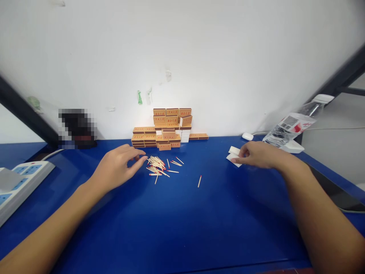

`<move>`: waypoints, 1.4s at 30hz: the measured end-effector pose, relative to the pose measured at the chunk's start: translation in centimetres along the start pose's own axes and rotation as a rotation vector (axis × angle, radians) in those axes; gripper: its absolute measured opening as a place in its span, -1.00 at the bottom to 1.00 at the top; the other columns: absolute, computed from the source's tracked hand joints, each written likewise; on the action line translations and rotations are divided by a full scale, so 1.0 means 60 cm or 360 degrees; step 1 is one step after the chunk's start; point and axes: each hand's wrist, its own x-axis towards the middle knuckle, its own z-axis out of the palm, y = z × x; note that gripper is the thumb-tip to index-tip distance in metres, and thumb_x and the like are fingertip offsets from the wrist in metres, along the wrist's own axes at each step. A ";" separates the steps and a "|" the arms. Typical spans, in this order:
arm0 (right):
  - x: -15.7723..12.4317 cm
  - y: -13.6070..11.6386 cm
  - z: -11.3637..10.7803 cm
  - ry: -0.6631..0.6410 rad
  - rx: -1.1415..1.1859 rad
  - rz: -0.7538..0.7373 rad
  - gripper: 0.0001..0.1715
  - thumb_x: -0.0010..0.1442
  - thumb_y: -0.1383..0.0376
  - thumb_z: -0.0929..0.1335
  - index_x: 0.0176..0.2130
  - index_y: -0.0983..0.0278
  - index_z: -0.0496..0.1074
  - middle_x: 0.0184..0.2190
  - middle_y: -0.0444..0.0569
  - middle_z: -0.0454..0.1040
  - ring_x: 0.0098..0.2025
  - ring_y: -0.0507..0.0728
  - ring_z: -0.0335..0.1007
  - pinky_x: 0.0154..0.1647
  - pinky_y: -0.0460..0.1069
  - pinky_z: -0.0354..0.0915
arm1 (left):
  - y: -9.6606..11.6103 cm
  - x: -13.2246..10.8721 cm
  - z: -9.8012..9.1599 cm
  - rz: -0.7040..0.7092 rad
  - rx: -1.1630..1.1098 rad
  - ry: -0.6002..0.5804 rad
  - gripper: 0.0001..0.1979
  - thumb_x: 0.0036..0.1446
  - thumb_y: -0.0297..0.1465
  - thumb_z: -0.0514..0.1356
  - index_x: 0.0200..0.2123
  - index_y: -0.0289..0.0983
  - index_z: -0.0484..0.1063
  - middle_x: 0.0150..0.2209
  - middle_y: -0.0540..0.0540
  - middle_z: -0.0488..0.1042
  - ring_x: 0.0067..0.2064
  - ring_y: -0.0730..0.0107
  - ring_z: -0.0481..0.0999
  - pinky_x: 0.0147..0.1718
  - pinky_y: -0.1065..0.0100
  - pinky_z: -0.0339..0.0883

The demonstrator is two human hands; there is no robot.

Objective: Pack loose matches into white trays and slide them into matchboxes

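**A:** Status of the left hand (116, 167)?

**B:** Palm down over the blue table (182, 228). The fingers are loosely stretched and close together, with nothing visibly gripped. The fingertips (143, 157) sit at the left edge of the match pile (157, 164).

**A:** Location of the match pile?

**B:** Middle of the table, towards the back. It lies just in front of the stacked matchboxes (169, 127), which stand against the white wall (199, 57). Several matches lie scattered to the right of the pile. A single match (199, 181) lies apart from the rest, nearer to the person.

**A:** Status of the right hand (258, 155)?

**B:** It is on the right side of the table, well apart from the left hand. The fingers are curled down onto a white tray (234, 152), with thumb and fingertips closed on its right end. The tray rests on the table surface. Whether it contains anything cannot be determined from here.

**A:** Other items present?

**B:** A power strip (19, 182) lies at the left edge of the table. A clear plastic bottle (291, 127) stands tilted at the right rear. A small white object (247, 136) lies near the wall, just beside the bottle.
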 end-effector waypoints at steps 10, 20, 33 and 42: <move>-0.084 -0.170 0.043 0.0421 0.0234 -0.1043 -0.75 0.22 0.12 0.44 -0.17 0.22 0.52 -0.28 -0.03 0.56 -0.30 0.14 0.44 -0.28 0.01 0.24 | 0.072 -0.012 0.008 0.0176 -0.0282 -0.0114 -0.69 0.36 -0.15 0.23 0.04 -0.19 0.57 -0.24 -0.09 0.63 -0.24 0.29 0.60 -0.25 0.27 0.47; -0.105 -0.208 0.050 0.0121 0.0557 -0.1318 -0.78 0.32 0.11 0.45 -0.10 0.16 0.56 -0.30 -0.09 0.51 -0.30 0.11 0.41 -0.28 0.00 0.30 | 0.119 -0.035 0.032 0.0256 -0.0341 -0.0580 -0.57 0.22 -0.05 0.33 -0.01 -0.23 0.55 -0.23 -0.07 0.63 -0.28 0.19 0.63 -0.32 0.20 0.45; -0.060 -0.163 0.065 -0.0141 0.0431 -0.1142 -0.88 0.30 0.30 0.37 -0.28 0.20 0.54 -0.27 -0.06 0.49 -0.32 0.09 0.37 -0.32 -0.01 0.30 | 0.112 -0.033 0.042 0.0229 -0.0387 -0.0578 -0.63 0.23 -0.02 0.33 -0.22 -0.22 0.52 -0.36 0.00 0.53 -0.38 0.32 0.52 -0.41 0.27 0.26; -0.106 -0.243 0.093 0.0006 0.1011 -0.0916 -0.93 0.20 0.32 0.36 -0.35 0.24 0.44 -0.44 -0.14 0.46 -0.42 0.04 0.31 -0.40 -0.04 0.25 | 0.122 -0.036 0.047 0.0238 -0.0577 -0.0540 -0.56 0.23 0.04 0.33 -0.35 -0.24 0.51 -0.47 0.05 0.44 -0.48 0.45 0.41 -0.47 0.33 0.19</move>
